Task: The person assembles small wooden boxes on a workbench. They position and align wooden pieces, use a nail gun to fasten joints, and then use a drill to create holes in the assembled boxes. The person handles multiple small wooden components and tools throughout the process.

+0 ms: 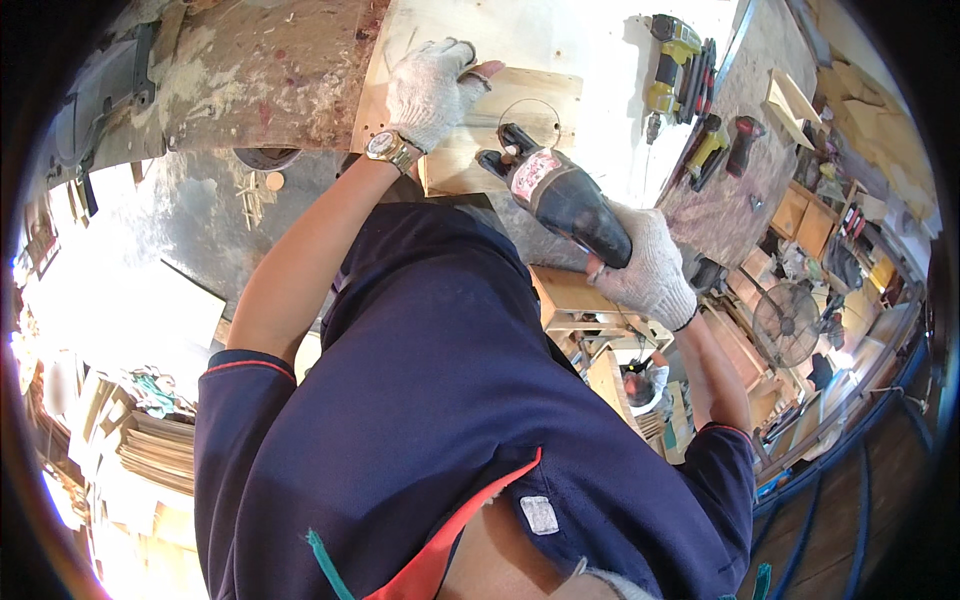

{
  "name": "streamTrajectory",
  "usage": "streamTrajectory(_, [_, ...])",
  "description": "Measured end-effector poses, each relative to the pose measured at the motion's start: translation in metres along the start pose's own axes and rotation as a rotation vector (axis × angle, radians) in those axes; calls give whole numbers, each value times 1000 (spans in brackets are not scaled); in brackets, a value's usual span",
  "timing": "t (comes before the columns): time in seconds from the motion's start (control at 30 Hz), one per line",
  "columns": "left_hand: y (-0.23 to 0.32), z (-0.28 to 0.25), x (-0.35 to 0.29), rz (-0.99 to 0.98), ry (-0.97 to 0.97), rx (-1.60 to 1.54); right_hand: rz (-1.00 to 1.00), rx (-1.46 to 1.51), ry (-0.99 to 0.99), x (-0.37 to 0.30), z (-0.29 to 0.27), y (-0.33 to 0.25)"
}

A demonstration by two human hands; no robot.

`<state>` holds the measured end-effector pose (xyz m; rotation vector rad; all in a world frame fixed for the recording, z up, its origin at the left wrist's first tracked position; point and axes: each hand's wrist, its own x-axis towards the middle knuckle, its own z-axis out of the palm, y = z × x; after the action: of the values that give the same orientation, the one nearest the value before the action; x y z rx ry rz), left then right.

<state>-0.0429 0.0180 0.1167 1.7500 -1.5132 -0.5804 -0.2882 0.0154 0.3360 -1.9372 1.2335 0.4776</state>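
Observation:
My left hand, in a white knit glove with bare fingertips showing, lies on a pale wooden board, fingers spread over its left part. It holds no tool. A thin circle is drawn on the board's right part. My right hand, also gloved, is wrapped round the rear of a black barrel-shaped power tool with a pink and white label. Two dark prongs at the tool's front reach the board near the circle. Whether a blade or bit touches the wood is hidden.
A larger pale wooden sheet lies beneath the board. To the right are a yellow-green cordless drill, a second yellow-green tool and a dark red one. A fan stands farther right. Another person is below.

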Motion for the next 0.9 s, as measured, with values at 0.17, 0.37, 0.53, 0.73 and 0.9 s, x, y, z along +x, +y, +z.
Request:
streamTrajectory(0.17, [-1,3,0,19,20,15,9,17,26,-2,2,-2])
streamTrajectory(0.37, [-3,5,0,-8,-22,54,14,-1,43,-3,5,-3])
streamTrajectory(0.53, [-3,6,-2,-32,-17,25,19,67,44,-3,6,-4])
streamTrajectory(0.73, [-6,7,-3,10,0,7,98,97,4,-1,6,-8])
streamTrajectory(0.9, [-5,6,-1,25,-9,33,92,146,43,-4,9,-11])
